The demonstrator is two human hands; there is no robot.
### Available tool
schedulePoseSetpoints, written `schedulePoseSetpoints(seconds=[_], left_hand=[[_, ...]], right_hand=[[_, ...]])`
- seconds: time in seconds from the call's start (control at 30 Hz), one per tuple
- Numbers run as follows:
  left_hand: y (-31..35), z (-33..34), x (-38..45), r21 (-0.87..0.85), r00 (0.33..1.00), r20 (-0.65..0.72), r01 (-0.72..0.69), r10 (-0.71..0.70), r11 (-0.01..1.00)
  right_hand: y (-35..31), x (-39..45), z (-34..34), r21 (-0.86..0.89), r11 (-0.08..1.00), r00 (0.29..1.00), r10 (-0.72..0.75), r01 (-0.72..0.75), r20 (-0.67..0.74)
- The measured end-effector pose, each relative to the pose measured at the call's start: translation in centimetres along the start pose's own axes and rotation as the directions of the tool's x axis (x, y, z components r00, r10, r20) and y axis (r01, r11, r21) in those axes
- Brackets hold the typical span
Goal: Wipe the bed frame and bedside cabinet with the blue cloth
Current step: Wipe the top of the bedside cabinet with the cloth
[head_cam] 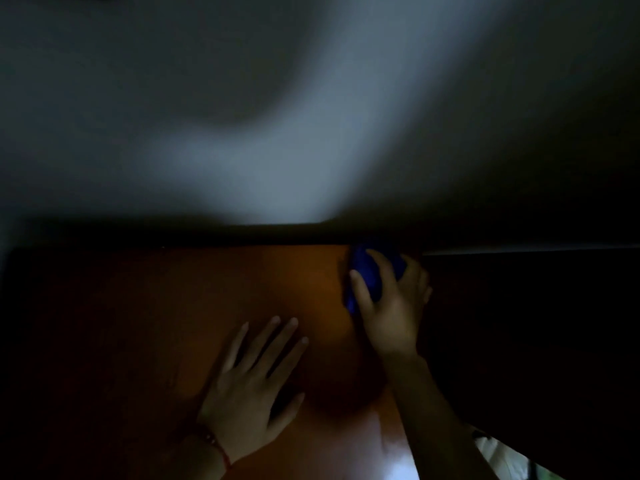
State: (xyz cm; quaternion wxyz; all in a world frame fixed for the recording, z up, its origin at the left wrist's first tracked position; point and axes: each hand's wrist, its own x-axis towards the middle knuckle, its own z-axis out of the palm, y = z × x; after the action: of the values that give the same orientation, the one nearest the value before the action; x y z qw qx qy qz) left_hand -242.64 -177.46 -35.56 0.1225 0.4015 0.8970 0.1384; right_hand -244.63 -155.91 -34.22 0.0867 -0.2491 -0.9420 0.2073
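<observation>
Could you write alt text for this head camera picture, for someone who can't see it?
In a dim room, a person's right hand grips a bunched blue cloth against the far edge of an orange-brown wooden surface. The left hand rests flat on the wood, fingers spread, a red bracelet on its wrist.

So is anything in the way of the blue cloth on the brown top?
Nothing visible. The right hand grips the blue cloth at the far edge of the orange-brown wooden surface. Only the left hand rests flat nearby; the dark sides hide the rest.
</observation>
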Motion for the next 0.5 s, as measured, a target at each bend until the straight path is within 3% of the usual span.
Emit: schedulePoseSetpoints(seconds=[0.1, 0.23, 0.27, 0.4, 0.5], left_hand=[[0.1, 0.1, 0.1, 0.022, 1.000, -0.009, -0.004, 0.004, 1.000], [0.1, 0.0, 0.0, -0.007, 0.999, -0.037, 0.002, -0.002, 1.000], [0.1, 0.0, 0.0, -0.005, 0.999, -0.036, 0.002, -0.002, 1.000], [0.2, 0.0, 0.0, 0.027, 1.000, -0.019, 0.010, -0.010, 1.000], [0.1, 0.0, 0.0, 0.017, 1.000, -0.025, 0.015, -0.014, 1.000]], right_hand=[[-2.9, -0.2, 1.3, 0.014, 0.988, 0.984, 0.155, -0.154, -0.085], [-2.9, 0.4, 1.4, -0.058, 0.983, 0.984, -0.173, 0.175, 0.030], [-2.1, 0.7, 1.1, -0.055, 0.980, 0.982, -0.188, 0.189, 0.025], [-2.7, 0.9, 1.3, -0.019, 0.995, 0.992, 0.094, -0.096, -0.089], [-3.1, 0.9, 0.9, -0.058, 0.993, 0.994, -0.099, 0.102, 0.046]])
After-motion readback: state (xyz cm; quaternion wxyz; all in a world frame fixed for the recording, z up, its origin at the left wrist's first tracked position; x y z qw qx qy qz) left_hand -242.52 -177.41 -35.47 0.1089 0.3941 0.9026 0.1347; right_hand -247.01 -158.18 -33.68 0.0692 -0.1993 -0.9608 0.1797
